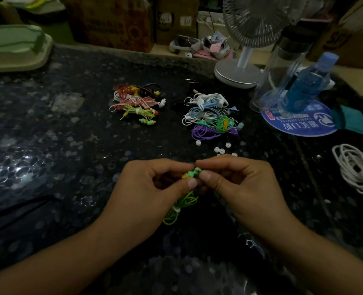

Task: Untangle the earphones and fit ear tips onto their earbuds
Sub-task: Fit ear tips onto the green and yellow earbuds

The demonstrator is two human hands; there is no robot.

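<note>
Head view over a dark speckled counter (pixel 48 128): the left hand (pixel 153 188) and right hand (pixel 238 184) meet, both pinching a green earbud (pixel 192 173); its bundled green cable (pixel 179 206) hangs below. Beyond lie loose white ear tips (pixel 221 150) and two piles of coloured earphones (pixel 138 104) (pixel 211 116)

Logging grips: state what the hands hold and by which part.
Both the left hand and right hand pinch the green earphones at the earbud end; the cable hangs below.
</note>
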